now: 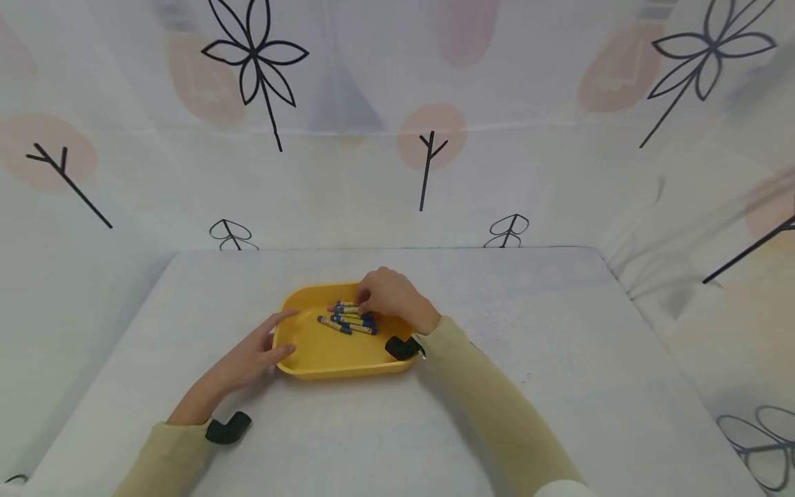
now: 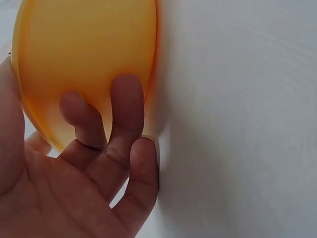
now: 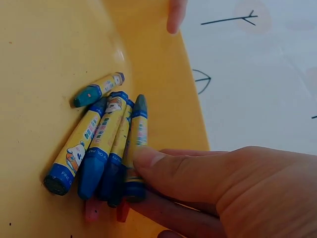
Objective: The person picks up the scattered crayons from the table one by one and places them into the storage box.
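Observation:
Several oil pastels [image 1: 354, 322] in yellow and blue wrappers lie bunched in a yellow tray [image 1: 323, 352]. My right hand [image 1: 393, 297] is over the tray's back right part. Its thumb and fingers pinch a dark-tipped oil pastel [image 3: 140, 121] at the bunch's edge, clearest in the right wrist view. At the tray's left side, my left hand [image 1: 251, 355] grips the rim. Two of its digits reach over the edge, while other bent fingers [image 2: 128, 101] press the outer wall in the left wrist view. Red or pink tips [image 3: 92, 210] peek out beneath the bunch.
The tray stands on a white-covered table [image 1: 528, 414]. Behind it hangs a pale cloth [image 1: 373, 193] with plant drawings. Dark wrist devices [image 1: 228, 428] sit at both sleeve cuffs; the right one is over the tray's right rim.

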Demonstrator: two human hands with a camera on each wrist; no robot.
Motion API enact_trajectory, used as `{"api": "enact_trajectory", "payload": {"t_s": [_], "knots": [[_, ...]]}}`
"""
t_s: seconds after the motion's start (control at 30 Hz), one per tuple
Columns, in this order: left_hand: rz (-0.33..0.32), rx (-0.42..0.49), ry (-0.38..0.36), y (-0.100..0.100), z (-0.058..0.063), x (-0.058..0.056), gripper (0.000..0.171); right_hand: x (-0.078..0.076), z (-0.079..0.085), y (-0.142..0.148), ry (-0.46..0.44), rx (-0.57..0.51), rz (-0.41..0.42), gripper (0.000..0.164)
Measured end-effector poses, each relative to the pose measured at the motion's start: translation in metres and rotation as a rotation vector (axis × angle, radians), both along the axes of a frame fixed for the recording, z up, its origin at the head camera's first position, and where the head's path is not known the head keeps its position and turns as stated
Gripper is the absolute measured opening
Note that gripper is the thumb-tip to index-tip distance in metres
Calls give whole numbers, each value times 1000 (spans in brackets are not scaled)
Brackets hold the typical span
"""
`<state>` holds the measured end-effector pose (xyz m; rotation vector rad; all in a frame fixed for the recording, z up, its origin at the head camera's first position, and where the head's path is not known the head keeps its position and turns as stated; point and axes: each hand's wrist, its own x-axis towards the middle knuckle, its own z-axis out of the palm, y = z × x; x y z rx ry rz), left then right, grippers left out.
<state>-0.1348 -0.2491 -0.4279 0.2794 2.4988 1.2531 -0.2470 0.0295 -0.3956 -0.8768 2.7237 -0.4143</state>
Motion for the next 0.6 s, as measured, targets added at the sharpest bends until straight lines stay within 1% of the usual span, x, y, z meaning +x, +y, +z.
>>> {"api": "enact_trajectory", "payload": {"t_s": [0.1,0.17,0.23,0.33,0.4,0.47,0.57,0.6], "knots": [[-10,-24,8,-2,-1,0,66,0,0,1,-15,-26,13,16],[-11,-53,22,-4,-1,1,65,-1,0,2,-35,-66,25,16],[-9,-92,47,-5,-1,2,65,0,2,5,-75,-129,29,18],[-4,-140,90,-7,0,4,65,-1,6,12,-143,-252,33,21],[1,-137,121,-9,1,4,62,0,10,19,-196,-337,19,23],[14,-114,141,-10,3,5,58,-1,12,27,-226,-416,15,24],[54,-78,173,-10,8,6,52,1,17,42,-242,-509,5,26],[73,-76,184,-11,10,7,51,3,18,49,-233,-530,2,25]]}}
